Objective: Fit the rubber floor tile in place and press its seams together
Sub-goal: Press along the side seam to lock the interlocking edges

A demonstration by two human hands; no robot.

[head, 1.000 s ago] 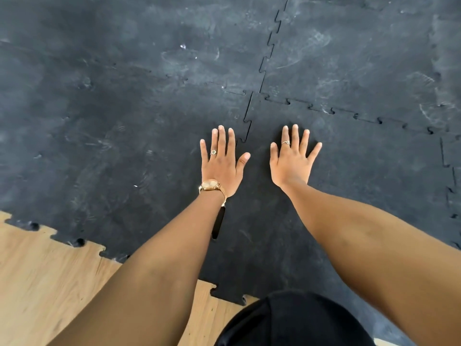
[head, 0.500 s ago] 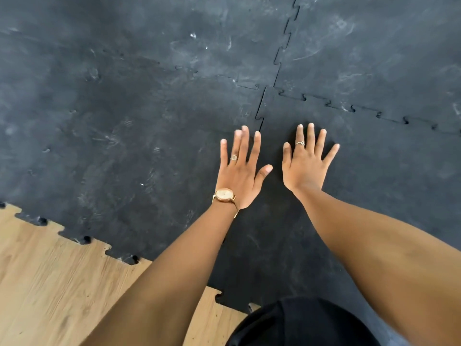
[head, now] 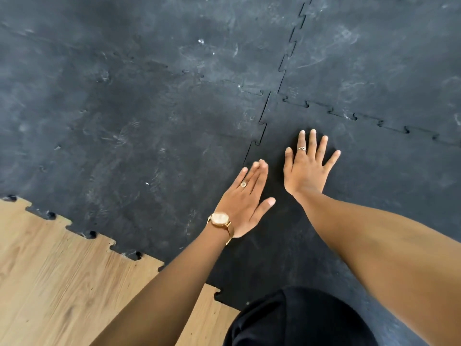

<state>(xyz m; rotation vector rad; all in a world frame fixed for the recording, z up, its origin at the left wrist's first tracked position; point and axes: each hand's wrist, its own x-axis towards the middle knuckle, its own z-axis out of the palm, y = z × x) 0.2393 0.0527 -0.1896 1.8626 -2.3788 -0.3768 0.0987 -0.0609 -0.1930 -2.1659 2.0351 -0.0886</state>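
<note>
A black rubber floor tile (head: pixel 361 186) lies under my hands, its jigsaw edges meeting the neighbouring tiles. One seam (head: pixel 259 132) runs up from my left fingertips to the corner where the tiles meet; another seam (head: pixel 354 116) runs off to the right. My left hand (head: pixel 245 203), with a watch and a ring, is flat with fingers together, tips at the lower end of the first seam. My right hand (head: pixel 308 168) lies flat on the tile with fingers spread. Neither hand holds anything.
Dusty black tiles (head: pixel 139 116) cover the floor to the left and beyond. Bare wooden floor (head: pixel 55 283) shows at the lower left past the toothed tile edge. My dark-clothed knee (head: pixel 299 318) is at the bottom.
My left hand has slid right and turned toward the seam, fingers drawn together. The right hand has stayed flat on the tile. The view has shifted left and down.
</note>
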